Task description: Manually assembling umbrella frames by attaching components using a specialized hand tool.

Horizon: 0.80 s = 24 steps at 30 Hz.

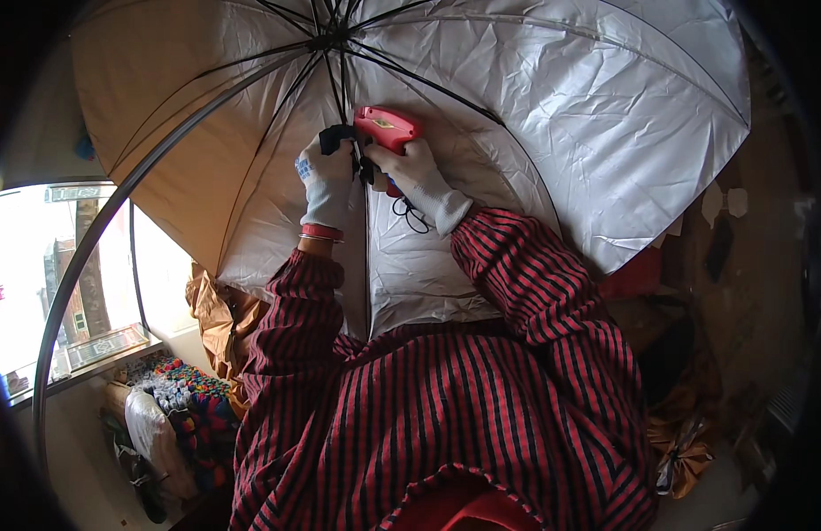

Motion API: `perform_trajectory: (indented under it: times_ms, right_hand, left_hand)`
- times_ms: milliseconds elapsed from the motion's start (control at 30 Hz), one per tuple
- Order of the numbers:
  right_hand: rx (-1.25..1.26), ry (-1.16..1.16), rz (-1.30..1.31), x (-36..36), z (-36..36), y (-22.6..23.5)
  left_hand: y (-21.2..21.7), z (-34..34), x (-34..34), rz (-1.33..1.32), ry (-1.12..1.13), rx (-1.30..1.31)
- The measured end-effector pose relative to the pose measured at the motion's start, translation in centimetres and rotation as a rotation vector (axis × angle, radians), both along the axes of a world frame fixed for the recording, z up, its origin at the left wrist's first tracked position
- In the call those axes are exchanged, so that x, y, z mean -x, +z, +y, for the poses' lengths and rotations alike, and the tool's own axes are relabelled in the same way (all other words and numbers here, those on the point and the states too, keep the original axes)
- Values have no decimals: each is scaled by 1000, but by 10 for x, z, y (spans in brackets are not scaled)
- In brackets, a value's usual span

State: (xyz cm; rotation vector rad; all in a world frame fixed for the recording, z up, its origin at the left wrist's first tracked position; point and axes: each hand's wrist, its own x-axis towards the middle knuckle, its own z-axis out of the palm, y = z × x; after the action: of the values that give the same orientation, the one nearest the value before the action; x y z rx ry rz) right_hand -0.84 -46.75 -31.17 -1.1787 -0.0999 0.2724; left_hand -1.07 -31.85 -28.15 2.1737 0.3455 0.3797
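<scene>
An open umbrella (481,62) with a silvery inner side spreads before me, its black ribs meeting at a dark hub (327,41). My left hand (326,181), in a white knit glove, is closed on a piece of black fabric (336,138) beside a rib. Close to its right, my gloved right hand (412,173) grips a red pistol-shaped plastic tool (388,126). The tool's left end meets the black fabric, though the exact contact is hidden. Below the right hand, a thin black cord loop (410,214) hangs against the silver cloth.
The black umbrella shaft (118,199) runs from the hub down the left side. A bright window (74,292) stands at left, with multicoloured knotted cloth (185,380) and crumpled brown material (214,310) near it. More brown material (685,456) lies at lower right.
</scene>
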Motion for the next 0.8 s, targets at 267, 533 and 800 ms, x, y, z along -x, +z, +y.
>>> perform_trajectory:
  times_ms: [267,533,800]
  right_hand:
    - [-106,-63,-11,-5,1,-10]
    - [-290,293,6,-31,-12,-57]
    - [-652,483,491,-18,-15,-32]
  left_hand:
    - [-4,0,2,-70,-24,-78]
    - [4,-4,1,-3,14,57]
    - [13,-4,9,100,22,261]
